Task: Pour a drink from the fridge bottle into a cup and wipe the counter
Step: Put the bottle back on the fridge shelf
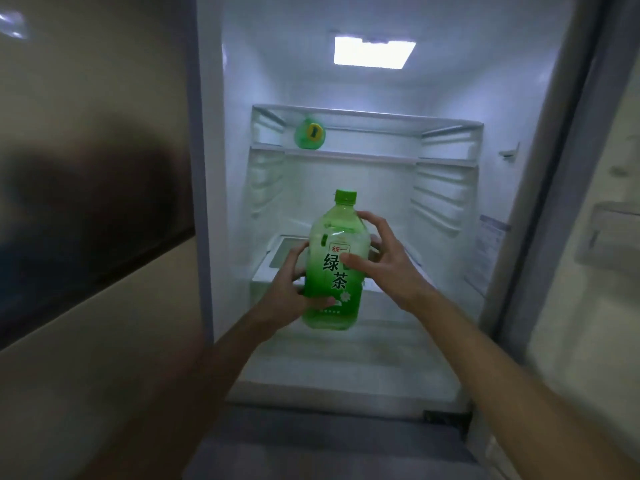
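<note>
A large green tea bottle (334,268) with a green cap and green label is upright in front of the open fridge (450,188), above its lower shelf. My left hand (289,285) grips the bottle's lower left side, thumb across the label. On the bottle's right side is my right hand (384,261), fingers spread, thumb on the label and fingertips at the shoulder. No cup or cloth is in view.
A small green round object (309,134) sits on the fridge's upper glass shelf. The lit fridge interior has a clear drawer (277,261) behind the bottle. A beige wall (86,81) stands on the left, the fridge door (595,237) on the right.
</note>
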